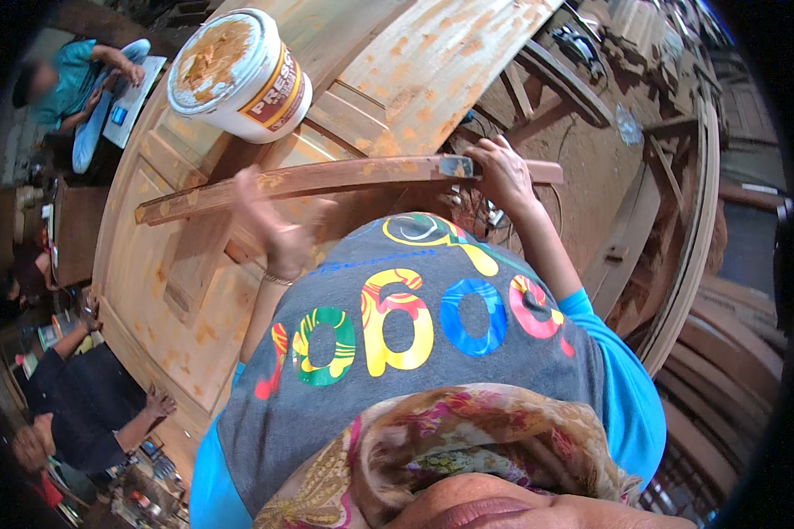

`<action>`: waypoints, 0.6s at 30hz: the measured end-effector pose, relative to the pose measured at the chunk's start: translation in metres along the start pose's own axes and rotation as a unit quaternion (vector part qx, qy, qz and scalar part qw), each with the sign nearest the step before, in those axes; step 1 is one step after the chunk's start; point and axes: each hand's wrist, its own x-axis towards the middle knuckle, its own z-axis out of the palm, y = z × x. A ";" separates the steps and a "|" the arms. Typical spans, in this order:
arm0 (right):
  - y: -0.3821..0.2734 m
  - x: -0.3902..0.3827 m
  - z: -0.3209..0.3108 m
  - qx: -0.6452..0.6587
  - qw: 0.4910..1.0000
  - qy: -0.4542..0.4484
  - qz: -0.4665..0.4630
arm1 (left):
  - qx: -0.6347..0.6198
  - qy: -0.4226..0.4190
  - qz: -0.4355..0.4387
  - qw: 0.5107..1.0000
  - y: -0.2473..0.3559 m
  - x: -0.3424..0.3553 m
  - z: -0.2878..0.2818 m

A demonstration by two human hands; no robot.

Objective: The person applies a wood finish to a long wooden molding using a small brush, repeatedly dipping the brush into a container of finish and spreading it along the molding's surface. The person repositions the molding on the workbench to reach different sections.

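Note:
A long, narrow wooden bar (353,175) lies across in front of me, its left end over a panelled wooden door (172,339). My right hand (503,176) is closed at the bar's right part, gripping a putty knife whose flat grey blade (457,167) rests on the wood; its handle is hidden by the fingers. My left hand (278,229), slightly blurred, is held at the bar's near side with fingers spread and nothing in it. Brown smears of putty mark the bar. Beyond it, a white bucket (265,119) of brown putty (216,57) stands on the door.
A pale, putty-spotted board (441,66) lies at the back. Curved wooden pieces (560,84) and a frame (701,220) stand on the right over brown ground. One person (71,84) sits at far left; another in dark clothing (93,401) is at lower left, a hand at the door's edge.

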 end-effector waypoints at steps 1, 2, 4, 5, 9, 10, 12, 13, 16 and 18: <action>-0.002 -0.001 0.000 0.002 1.000 -0.007 0.005 | 0.137 -0.119 0.081 0.980 0.010 0.008 0.004; -0.003 -0.002 0.001 -0.008 1.000 -0.009 0.015 | 0.265 -0.228 0.165 0.922 0.017 0.021 0.013; -0.008 -0.005 0.004 -0.010 0.999 0.005 0.039 | 0.325 -0.309 0.143 0.882 0.012 0.033 0.034; -0.020 -0.008 -0.001 0.021 0.998 0.036 0.037 | 0.354 -0.349 0.134 0.857 0.008 0.038 0.046; -0.035 -0.039 0.010 0.178 0.979 0.065 0.073 | 0.364 -0.445 0.100 0.812 -0.012 0.063 0.067; -0.028 -0.052 0.027 0.223 0.970 0.099 0.025 | 0.364 -0.452 0.082 0.810 -0.010 0.064 0.070; -0.023 -0.068 0.024 0.333 0.932 -0.032 0.135 | 0.369 -0.462 0.043 0.805 -0.001 0.065 0.073; -0.021 -0.076 0.020 0.404 0.874 -0.114 0.246 | 0.369 -0.456 0.051 0.808 -0.002 0.065 0.077; -0.014 -0.103 0.017 0.375 0.872 -0.013 0.314 | 0.383 -0.455 0.045 0.802 0.000 0.066 0.074; 0.018 -0.125 0.047 0.362 0.879 0.088 0.298 | 0.384 -0.446 0.054 0.807 0.001 0.066 0.074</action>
